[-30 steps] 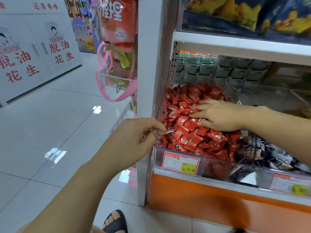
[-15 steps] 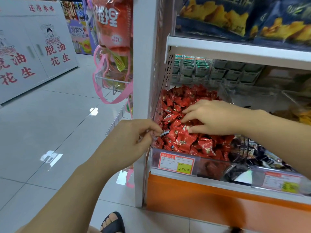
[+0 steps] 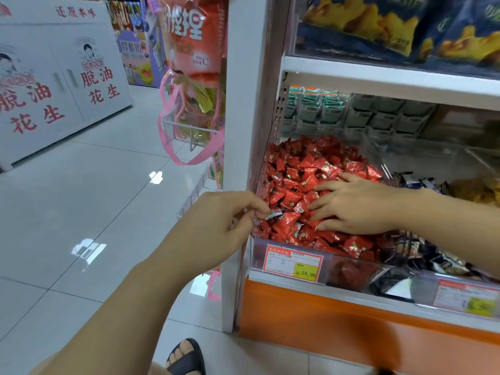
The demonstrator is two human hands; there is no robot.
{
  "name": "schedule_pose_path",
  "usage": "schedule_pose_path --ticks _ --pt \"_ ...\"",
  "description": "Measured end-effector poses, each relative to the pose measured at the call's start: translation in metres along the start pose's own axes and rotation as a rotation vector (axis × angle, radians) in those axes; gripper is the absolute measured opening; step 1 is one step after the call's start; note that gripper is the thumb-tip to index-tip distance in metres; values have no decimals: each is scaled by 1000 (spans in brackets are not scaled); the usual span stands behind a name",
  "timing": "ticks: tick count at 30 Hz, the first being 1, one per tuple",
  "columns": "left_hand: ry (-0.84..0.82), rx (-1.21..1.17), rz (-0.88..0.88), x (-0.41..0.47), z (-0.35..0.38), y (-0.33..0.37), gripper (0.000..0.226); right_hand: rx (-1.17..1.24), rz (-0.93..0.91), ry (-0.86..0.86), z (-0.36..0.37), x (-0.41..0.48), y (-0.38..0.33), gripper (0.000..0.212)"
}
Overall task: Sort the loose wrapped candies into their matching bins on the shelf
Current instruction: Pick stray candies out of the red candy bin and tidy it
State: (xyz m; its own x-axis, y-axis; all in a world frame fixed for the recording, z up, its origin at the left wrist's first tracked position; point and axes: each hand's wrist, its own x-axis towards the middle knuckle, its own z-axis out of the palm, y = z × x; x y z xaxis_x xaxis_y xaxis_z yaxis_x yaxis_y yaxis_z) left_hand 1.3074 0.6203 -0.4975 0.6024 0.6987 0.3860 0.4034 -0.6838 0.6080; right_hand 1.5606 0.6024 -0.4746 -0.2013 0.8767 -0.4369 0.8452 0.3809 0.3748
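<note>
Your left hand [image 3: 216, 226] pinches small dark-and-white wrapped candy [image 3: 273, 213] at bin's [image 3: 351, 262] front-left corner. Your right hand [image 3: 359, 205] rests spread, fingers straight, on red candies [image 3: 303, 169].

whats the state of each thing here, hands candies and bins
left hand, pinches the loose candy
loose candy, off the pile, between thumb and finger
right hand, fingers spread flat on the red candies
red candies, heaped in their bin
dark candies, lying lower, right of the red ones
</note>
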Motion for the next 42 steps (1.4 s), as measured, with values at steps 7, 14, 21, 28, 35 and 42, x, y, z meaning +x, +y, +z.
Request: schedule_pose_path --ticks 7,14,21,28,35,42 --pt "-5 9 8 0 0 0 28 211 -11 93 -5 -6 3 44" --pt "4 16 29 0 1 -1 29 149 -161 398 -14 11 -26 47" --pt "-9 2 7 1 0 0 28 24 -137 364 1 22 -16 31" --pt "-17 -23 -8 0 -1 -1 29 5 -55 324 7 10 15 31" --pt "-32 -12 -17 0 -1 0 28 184 -87 363 -4 11 8 31" --pt "-28 -12 -9 0 -1 -1 27 110 27 396 1 30 -17 46"
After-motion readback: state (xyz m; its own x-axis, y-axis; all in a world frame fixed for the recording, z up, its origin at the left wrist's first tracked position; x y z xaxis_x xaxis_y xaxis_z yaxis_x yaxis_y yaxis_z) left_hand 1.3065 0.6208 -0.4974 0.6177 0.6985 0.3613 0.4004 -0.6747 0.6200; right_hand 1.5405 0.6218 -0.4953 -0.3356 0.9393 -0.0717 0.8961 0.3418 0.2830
